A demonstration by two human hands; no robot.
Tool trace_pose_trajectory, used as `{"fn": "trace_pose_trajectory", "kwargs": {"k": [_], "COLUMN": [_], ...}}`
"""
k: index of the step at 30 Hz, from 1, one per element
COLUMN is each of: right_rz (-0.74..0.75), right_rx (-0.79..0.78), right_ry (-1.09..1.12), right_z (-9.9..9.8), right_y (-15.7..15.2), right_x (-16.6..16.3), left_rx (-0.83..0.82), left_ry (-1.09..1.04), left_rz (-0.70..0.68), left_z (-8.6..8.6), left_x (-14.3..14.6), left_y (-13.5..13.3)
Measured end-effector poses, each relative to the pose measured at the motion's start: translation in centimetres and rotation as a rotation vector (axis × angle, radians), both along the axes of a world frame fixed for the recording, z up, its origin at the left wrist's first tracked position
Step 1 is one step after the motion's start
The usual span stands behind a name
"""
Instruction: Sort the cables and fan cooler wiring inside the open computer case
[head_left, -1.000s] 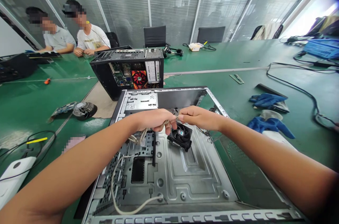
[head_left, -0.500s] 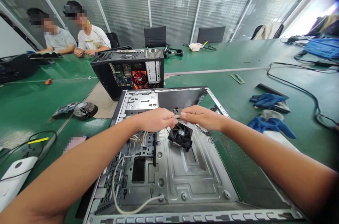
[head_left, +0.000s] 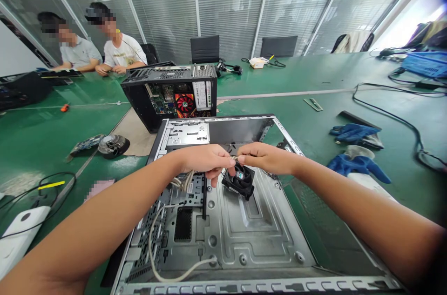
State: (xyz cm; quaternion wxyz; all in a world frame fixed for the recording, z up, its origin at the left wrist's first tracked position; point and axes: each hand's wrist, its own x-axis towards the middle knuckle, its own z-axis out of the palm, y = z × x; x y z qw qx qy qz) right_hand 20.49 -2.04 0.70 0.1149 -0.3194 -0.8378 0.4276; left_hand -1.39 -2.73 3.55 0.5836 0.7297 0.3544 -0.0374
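At twelve o'clock lies the open case (head_left: 258, 244), a black fan (head_left: 240, 181) in it. By the fan's far edge, my left hand (head_left: 209, 160) and right hand (head_left: 265, 157) each pinch what looks like pale cable (head_left: 235, 158). Blue gloves (head_left: 359, 164) lie at two, a black tower (head_left: 139, 104) beyond at eleven.

The fan (head_left: 240, 182) is black, the cables (head_left: 182, 184) beige, the case (head_left: 258, 246) silver-grey.

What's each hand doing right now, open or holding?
Left hand: closed, pinching beige cabling above the computer case.
Right hand: closed, pinching the same cabling.
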Motion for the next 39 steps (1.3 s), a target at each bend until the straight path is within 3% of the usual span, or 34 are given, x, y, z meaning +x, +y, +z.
{"fn": "trace_pose_trajectory", "kwargs": {"k": [3,11,19,28,39], "right_rz": [0.018,-0.052,-0.094,-0.077,-0.163], "right_rx": [0.039,0.095,0.122,-0.088,0.218], "right_ry": [0.007,0.007,-0.007,-0.032,-0.126], "right_z": [0.1,0.0,0.1,0.3,-0.5], "right_y": [0.0,0.1,0.0,-0.1,-0.3], "right_x": [0.1,0.0,0.0,0.3,0.0], "left_rx": [-0.106,-0.192,0.065,0.685,0.536], "left_ry": [-0.052,-0.061,-0.004,0.196,0.161], "left_rz": [0.004,0.019,0.077,-0.158,-0.048], "left_z": [0.0,-0.4,-1.0,-0.2,-1.0], "left_x": [-0.1,0.0,0.1,1.2,0.9], "left_y": [0.0,0.4,0.3,-0.2,0.3]}}
